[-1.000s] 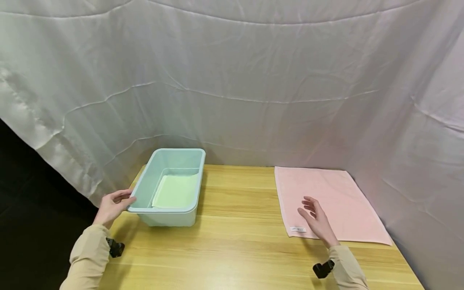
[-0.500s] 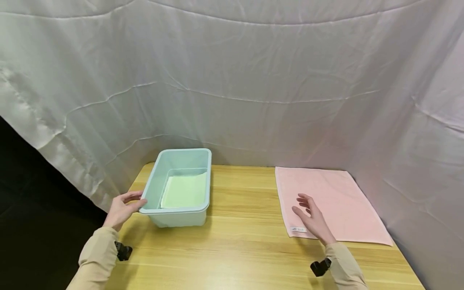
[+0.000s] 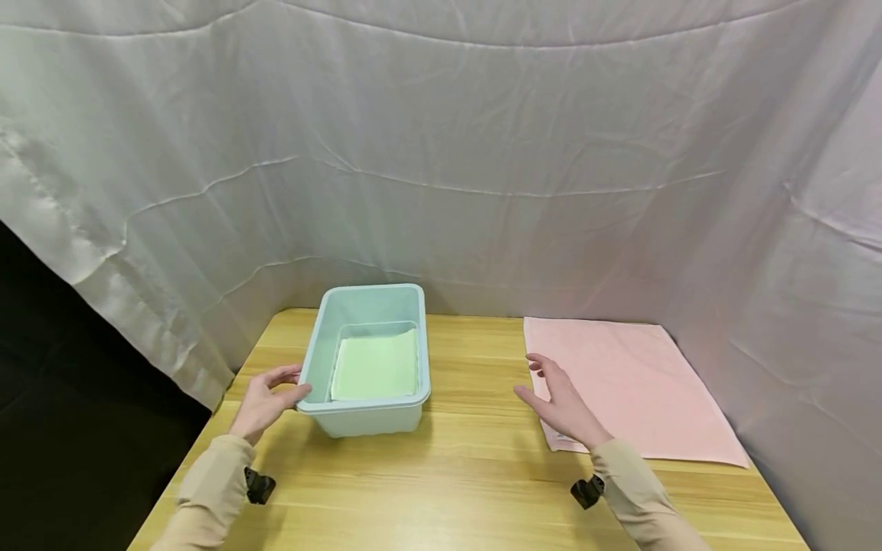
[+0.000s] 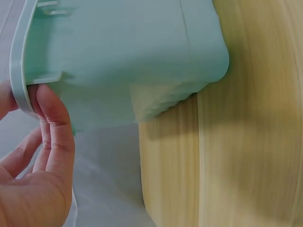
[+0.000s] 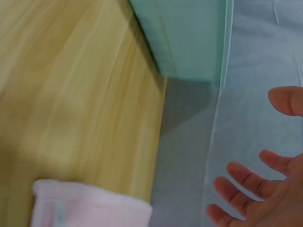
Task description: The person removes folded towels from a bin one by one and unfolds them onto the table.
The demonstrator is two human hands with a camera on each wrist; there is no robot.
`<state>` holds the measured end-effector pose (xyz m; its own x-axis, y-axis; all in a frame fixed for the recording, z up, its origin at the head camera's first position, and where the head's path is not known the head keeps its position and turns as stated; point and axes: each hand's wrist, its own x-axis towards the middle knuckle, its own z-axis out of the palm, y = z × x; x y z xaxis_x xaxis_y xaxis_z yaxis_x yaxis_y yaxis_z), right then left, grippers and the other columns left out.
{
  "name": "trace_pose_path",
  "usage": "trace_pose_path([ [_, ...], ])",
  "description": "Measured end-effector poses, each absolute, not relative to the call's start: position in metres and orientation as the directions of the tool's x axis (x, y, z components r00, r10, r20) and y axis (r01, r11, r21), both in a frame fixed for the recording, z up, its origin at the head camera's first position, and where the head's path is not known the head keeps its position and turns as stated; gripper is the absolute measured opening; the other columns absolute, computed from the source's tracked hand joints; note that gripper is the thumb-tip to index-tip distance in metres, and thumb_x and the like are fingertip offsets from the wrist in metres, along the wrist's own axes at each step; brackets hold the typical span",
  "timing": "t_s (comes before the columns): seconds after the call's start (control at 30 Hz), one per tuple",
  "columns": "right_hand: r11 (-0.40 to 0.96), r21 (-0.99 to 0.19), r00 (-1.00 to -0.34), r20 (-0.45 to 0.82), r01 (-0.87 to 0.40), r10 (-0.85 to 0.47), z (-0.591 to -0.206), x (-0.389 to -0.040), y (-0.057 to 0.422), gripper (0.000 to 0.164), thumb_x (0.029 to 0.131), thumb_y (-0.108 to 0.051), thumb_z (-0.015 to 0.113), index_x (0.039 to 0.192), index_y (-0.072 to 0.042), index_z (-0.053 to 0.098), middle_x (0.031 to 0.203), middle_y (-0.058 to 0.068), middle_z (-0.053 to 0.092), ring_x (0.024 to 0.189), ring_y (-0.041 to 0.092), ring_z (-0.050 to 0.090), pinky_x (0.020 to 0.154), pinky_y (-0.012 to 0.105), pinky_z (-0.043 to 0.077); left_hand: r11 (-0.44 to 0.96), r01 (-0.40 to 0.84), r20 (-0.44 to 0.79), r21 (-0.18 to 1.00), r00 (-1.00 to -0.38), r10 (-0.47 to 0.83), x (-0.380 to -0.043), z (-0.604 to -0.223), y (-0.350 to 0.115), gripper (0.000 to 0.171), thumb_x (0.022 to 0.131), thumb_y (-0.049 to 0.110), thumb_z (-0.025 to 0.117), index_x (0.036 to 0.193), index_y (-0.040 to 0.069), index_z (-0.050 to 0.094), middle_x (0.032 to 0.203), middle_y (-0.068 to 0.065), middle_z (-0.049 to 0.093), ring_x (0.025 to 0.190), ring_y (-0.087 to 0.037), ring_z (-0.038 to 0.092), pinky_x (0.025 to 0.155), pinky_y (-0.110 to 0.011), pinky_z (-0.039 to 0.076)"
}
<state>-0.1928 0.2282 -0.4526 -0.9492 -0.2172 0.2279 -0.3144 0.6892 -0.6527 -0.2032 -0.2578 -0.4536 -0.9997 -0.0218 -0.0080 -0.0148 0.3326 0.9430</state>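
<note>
A pale green plastic basin (image 3: 365, 421) stands on the table, with a light green folded cloth or sheet (image 3: 377, 367) lying flat on its bottom. At the basin's near left corner, my left hand (image 3: 267, 402) pinches the rim; the left wrist view shows fingers (image 4: 56, 118) hooked under the lip (image 4: 18, 61) from outside. My right hand (image 3: 561, 402) hovers with its fingers loosely spread, holding nothing, between the basin and a pink towel (image 3: 627, 383). The towel lies spread flat at the right, its near left corner partly behind the hand.
The wooden table (image 3: 441, 490) carries everything. Grey curtains (image 3: 482, 153) hang along its back and right side. A dark area (image 3: 69, 398) lies beyond the table's left edge. A small black camera (image 3: 259, 485) sits on the left wrist, another (image 3: 587, 491) on the right.
The basin has slid to the right along the table, with my left hand gripping its rim throughout. My right hand has moved left toward the basin. The pink towel stays put.
</note>
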Motion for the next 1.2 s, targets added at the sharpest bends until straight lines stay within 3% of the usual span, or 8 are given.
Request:
trace_pose_path([
  [0.13, 0.747, -0.565, -0.936, 0.241, -0.35, -0.256, -0.443, -0.196, 0.213, 0.067, 0.098, -0.04, 0.061, 0.149, -0.003, 0.038, 0.136, 0.023, 0.053, 0.128, 0.042, 0.048, 0.102, 0.058, 0.044, 0.321, -0.02, -0.023, 0.947, -1.0, 0.007, -0.2, -0.453, -0.244, 0.056, 0.091, 0.007, 0.07, 0.139, -0.013, 0.05, 0.123, -0.029, 0.058, 0.076, -0.004, 0.066, 0.067, -0.022, 0.059],
  [0.5, 0.841, -0.377, -0.918, 0.24, -0.388, -0.316, -0.419, -0.206, 0.183, 0.071, 0.095, -0.052, 0.06, 0.144, -0.003, 0.044, 0.137, 0.018, 0.053, 0.126, 0.04, 0.048, 0.105, 0.057, 0.042, 0.282, -0.032, -0.053, 0.959, -0.996, 0.067, -0.193, -0.452, -0.212, 0.055, 0.09, 0.004, 0.07, 0.139, -0.012, 0.05, 0.121, -0.028, 0.057, 0.077, -0.011, 0.07, 0.065, -0.022, 0.058],
  [0.83, 0.856, -0.321, -0.914, 0.132, -0.406, -0.384, -0.394, -0.215, 0.16, 0.075, 0.096, -0.058, 0.055, 0.146, -0.002, 0.043, 0.141, 0.02, 0.05, 0.129, 0.041, 0.046, 0.104, 0.058, 0.043, 0.267, -0.014, -0.04, 0.964, -0.995, 0.092, -0.187, -0.453, -0.193, 0.054, 0.089, 0.003, 0.071, 0.137, -0.013, 0.05, 0.12, -0.028, 0.058, 0.081, -0.019, 0.072, 0.064, -0.023, 0.059],
  [1.2, 0.893, -0.178, -0.908, 0.009, -0.414, -0.419, -0.383, -0.233, 0.13, 0.077, 0.096, -0.062, 0.051, 0.148, -0.006, 0.041, 0.138, 0.017, 0.05, 0.124, 0.037, 0.046, 0.103, 0.051, 0.043, 0.255, -0.004, -0.03, 0.967, -0.995, 0.097, -0.182, -0.456, -0.173, 0.051, 0.087, 0.001, 0.072, 0.134, -0.01, 0.055, 0.113, -0.026, 0.06, 0.066, -0.014, 0.068, 0.059, -0.025, 0.059],
])
